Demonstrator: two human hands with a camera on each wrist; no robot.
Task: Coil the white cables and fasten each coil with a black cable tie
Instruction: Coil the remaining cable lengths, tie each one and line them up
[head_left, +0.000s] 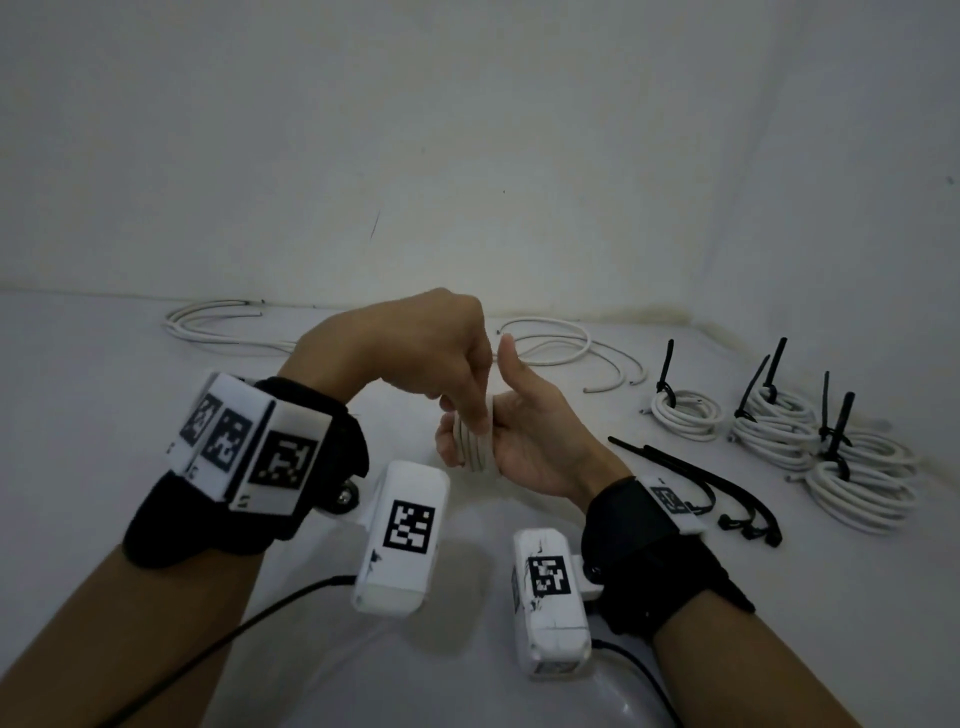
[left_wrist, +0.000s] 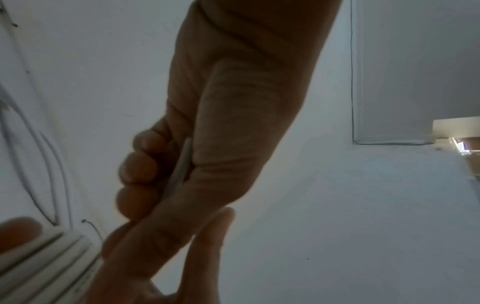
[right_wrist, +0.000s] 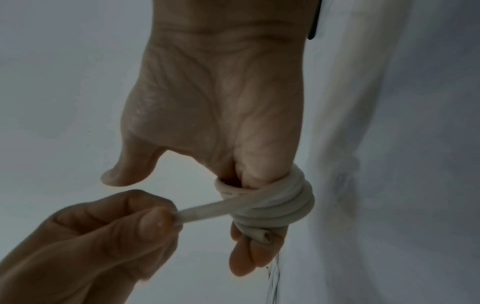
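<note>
Pinching a white cable (right_wrist: 207, 209) wound round right-hand fingers (right_wrist: 244, 259), left fingers (right_wrist: 153, 224) hide loose cables (head_left: 561, 343) behind.

White cables (head_left: 545, 345), black cable ties (head_left: 696, 480), black-and-white checkered wrist tags (head_left: 409, 526)

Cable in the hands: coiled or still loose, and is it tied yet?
Coiled, not tied. The cable is wrapped in several turns round the right hand's fingers; the left hand pinches its free end. No tie on it.
</note>
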